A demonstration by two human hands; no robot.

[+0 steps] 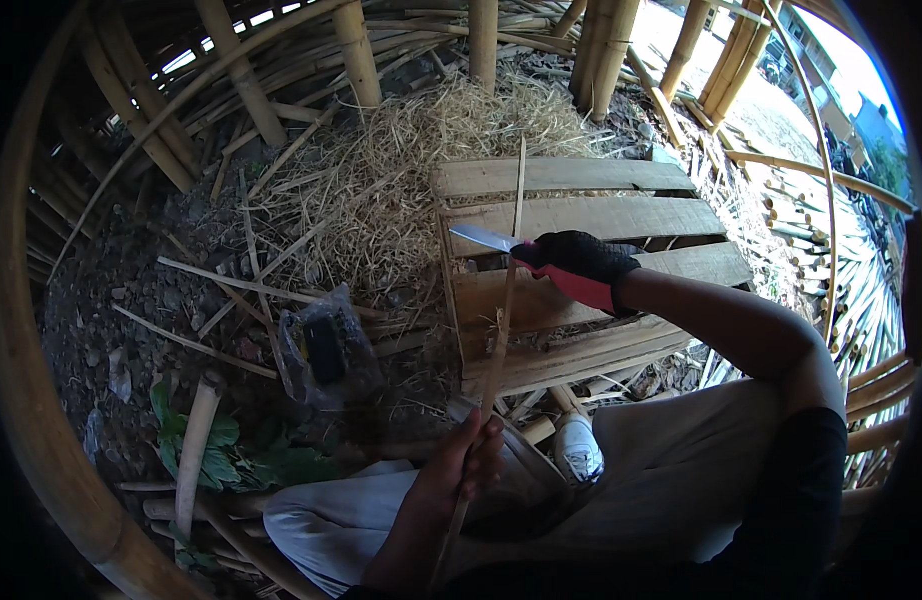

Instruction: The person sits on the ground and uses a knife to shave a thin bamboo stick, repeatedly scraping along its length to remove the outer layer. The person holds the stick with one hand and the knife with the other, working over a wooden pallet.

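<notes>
Shavings (401, 195) heap behind a slatted bench (601, 218), poles (483, 45) beyond. The strip (500, 335) passes over the bench's far edge and near-left corner. Our bare left hand (468, 460) is wrapped round it short of the near edge; our gloved right hand (576, 268) grips the knife (481, 238), crossing it. Shallow angle, light even strokes should work best.

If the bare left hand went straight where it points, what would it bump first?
Probably the near edge of the slatted wooden crate. Depth is unclear, though: the left hand might pass above it.
</notes>
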